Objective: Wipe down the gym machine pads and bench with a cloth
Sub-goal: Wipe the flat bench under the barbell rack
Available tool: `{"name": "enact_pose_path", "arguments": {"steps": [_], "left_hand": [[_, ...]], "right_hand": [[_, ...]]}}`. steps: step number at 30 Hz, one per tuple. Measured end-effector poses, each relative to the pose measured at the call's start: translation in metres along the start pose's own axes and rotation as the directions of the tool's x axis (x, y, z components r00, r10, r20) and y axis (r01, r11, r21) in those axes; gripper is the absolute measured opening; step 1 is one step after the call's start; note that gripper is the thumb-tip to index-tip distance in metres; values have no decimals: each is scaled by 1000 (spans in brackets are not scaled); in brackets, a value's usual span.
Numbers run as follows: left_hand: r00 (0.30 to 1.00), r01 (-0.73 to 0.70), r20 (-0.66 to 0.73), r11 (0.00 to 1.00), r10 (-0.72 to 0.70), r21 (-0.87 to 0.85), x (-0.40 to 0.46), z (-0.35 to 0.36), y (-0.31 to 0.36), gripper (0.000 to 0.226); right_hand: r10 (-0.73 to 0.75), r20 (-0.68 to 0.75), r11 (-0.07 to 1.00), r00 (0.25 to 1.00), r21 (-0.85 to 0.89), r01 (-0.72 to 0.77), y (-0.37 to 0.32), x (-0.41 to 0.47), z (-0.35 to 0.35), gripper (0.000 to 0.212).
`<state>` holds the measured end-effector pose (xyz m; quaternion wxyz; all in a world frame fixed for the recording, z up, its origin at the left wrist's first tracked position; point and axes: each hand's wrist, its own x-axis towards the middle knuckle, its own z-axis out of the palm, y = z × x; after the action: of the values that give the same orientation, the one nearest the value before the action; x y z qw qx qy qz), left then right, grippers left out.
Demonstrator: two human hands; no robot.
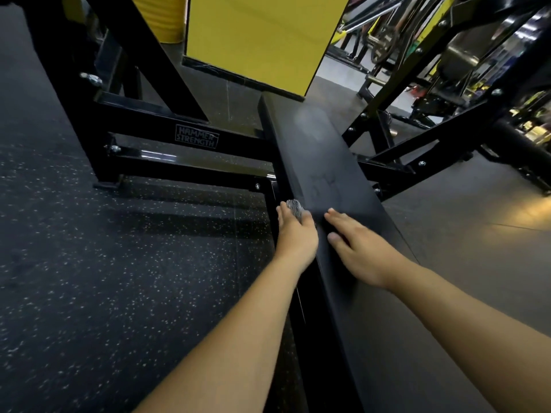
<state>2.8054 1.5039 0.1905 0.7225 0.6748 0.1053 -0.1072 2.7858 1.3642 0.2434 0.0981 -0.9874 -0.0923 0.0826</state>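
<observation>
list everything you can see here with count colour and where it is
bench: one, black, long pad running from the bottom right up to the centre
cloth: one, grey, bunched at the bench's left edge under the left hand
machine frame: one, black steel with a printed brand label, left of and behind the bench
yellow panel: one, yellow, upright behind the far end of the bench
yellow roll: one, yellow, top left beside the panel
floor: one, dark speckled rubber on the left, plain grey on the right
other gym machines: several, black and yellow, top right background
left hand: one, grip on the cloth at the bench's left edge
right hand: one, fingers straight, flat on the bench top
</observation>
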Motion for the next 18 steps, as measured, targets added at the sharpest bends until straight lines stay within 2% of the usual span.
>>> {"name": "enact_pose_path", "arguments": {"steps": [7,10,18], "left_hand": [[998,8,-64,999,-11,-40,-95,22,-34,64],[995,37,-92,996,-45,-82,-118,30,-40,64],[993,-20,-114,998,14,-53,-60,22,-19,64]], "right_hand": [[-33,1,999,999,20,33,3,-49,16,54],[-35,-48,999,998,37,37,3,-55,27,53],[-48,-111,998,993,31,52,4,-53,35,51]]}}
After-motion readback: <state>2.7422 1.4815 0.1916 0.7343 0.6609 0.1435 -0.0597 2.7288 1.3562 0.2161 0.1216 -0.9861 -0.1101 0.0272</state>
